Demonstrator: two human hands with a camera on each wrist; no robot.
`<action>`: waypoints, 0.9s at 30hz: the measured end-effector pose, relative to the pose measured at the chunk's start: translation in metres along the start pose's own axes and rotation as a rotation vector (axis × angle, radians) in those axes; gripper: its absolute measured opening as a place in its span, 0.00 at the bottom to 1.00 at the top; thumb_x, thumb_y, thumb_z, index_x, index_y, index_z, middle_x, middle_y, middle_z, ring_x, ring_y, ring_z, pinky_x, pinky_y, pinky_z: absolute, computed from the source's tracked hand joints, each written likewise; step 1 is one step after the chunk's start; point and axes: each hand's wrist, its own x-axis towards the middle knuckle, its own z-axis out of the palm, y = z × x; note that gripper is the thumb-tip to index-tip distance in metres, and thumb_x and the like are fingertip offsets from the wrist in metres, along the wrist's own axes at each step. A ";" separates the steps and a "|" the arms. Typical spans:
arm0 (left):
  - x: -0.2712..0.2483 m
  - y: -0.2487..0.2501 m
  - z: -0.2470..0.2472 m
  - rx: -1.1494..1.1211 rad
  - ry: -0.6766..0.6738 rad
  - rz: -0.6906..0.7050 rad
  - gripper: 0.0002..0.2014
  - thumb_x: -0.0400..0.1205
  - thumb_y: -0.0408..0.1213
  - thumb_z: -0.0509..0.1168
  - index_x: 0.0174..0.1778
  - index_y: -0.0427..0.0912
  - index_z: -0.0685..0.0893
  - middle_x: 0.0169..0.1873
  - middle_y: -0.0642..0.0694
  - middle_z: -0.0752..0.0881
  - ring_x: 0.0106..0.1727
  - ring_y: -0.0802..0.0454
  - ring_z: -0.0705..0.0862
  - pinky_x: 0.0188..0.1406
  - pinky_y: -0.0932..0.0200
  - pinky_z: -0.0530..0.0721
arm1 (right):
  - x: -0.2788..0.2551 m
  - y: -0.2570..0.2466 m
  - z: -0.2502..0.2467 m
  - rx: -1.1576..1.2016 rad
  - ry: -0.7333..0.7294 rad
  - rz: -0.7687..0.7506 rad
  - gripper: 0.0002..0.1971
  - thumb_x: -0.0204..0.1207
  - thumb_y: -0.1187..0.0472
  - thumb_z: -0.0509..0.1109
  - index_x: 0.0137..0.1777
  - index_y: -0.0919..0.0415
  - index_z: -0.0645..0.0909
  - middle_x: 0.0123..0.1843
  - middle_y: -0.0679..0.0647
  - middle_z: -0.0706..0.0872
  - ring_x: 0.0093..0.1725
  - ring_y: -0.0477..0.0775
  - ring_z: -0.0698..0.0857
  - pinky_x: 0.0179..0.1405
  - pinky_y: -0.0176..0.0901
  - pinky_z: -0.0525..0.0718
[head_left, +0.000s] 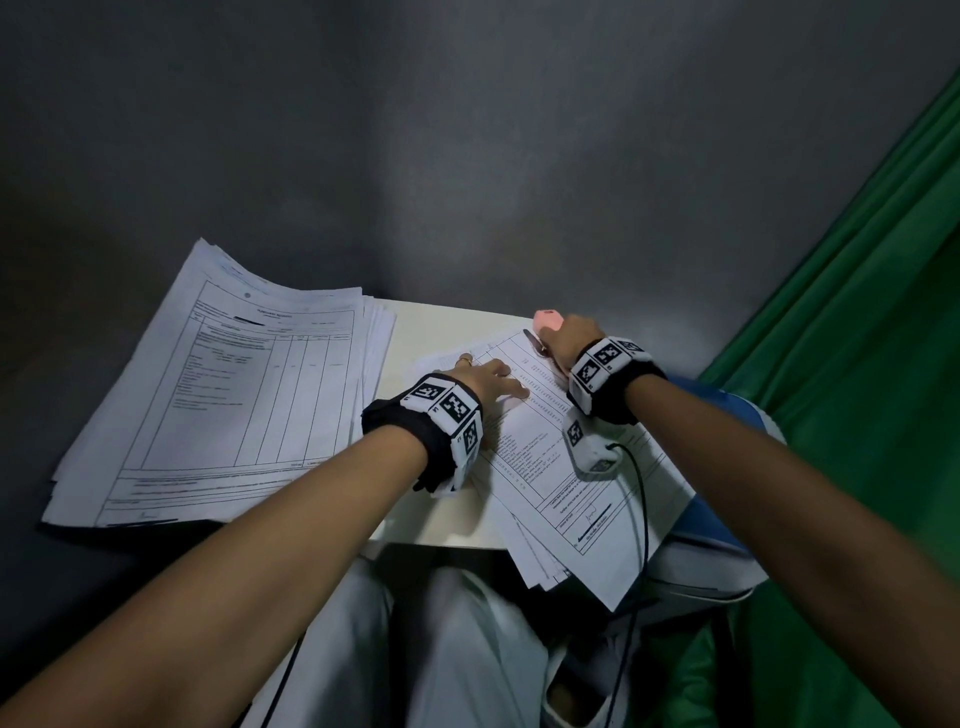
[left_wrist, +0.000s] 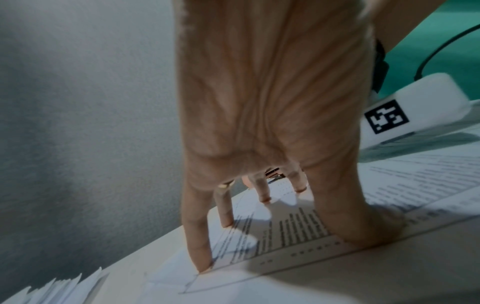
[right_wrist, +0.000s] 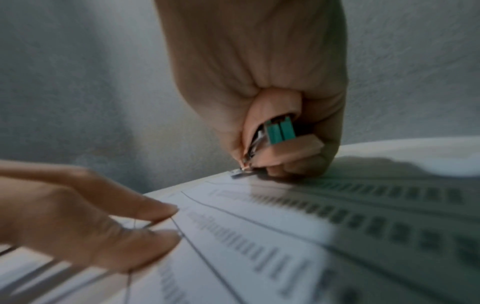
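Note:
A stapled set of printed sheets (head_left: 545, 452) lies slanted on the small white table (head_left: 441, 332). My left hand (head_left: 493, 382) presses flat on the set's upper part, fingers straight and spread (left_wrist: 200, 253). My right hand (head_left: 569, 338) grips a pink stapler-like tool (head_left: 548, 318) in a fist at the sheets' far corner. In the right wrist view the tool (right_wrist: 291, 150) shows teal inserts, and its metal tip (right_wrist: 244, 167) touches the corner of the sheets (right_wrist: 285, 236). The left hand's fingertips (right_wrist: 161, 209) rest on the paper a little to the left of it.
A thick, fanned stack of printed forms (head_left: 234, 395) lies left of the table, overhanging its edge. A grey wall (head_left: 467, 156) stands behind, green cloth (head_left: 857, 312) hangs to the right. A blue-and-white object (head_left: 722, 525) sits under the sheets' right side. A black cable (head_left: 641, 499) crosses them.

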 end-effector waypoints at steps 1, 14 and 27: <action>0.000 0.000 0.000 -0.001 0.000 0.002 0.31 0.84 0.35 0.59 0.82 0.60 0.57 0.84 0.50 0.50 0.82 0.32 0.48 0.75 0.36 0.65 | 0.001 -0.002 0.001 0.020 0.009 0.007 0.21 0.83 0.53 0.58 0.63 0.71 0.79 0.62 0.68 0.83 0.49 0.64 0.80 0.48 0.47 0.77; 0.008 -0.013 0.009 -0.028 0.019 0.053 0.43 0.78 0.21 0.64 0.82 0.59 0.56 0.84 0.52 0.47 0.84 0.37 0.49 0.79 0.41 0.61 | -0.022 0.054 -0.024 0.433 0.067 0.132 0.23 0.74 0.50 0.74 0.59 0.69 0.83 0.49 0.61 0.85 0.47 0.61 0.84 0.37 0.43 0.77; -0.028 0.034 0.060 -0.740 0.441 -0.725 0.58 0.68 0.42 0.80 0.80 0.27 0.46 0.75 0.29 0.58 0.78 0.34 0.60 0.74 0.50 0.68 | -0.096 0.076 0.007 0.593 -0.206 0.070 0.24 0.69 0.52 0.75 0.58 0.70 0.81 0.47 0.62 0.84 0.43 0.60 0.82 0.39 0.48 0.79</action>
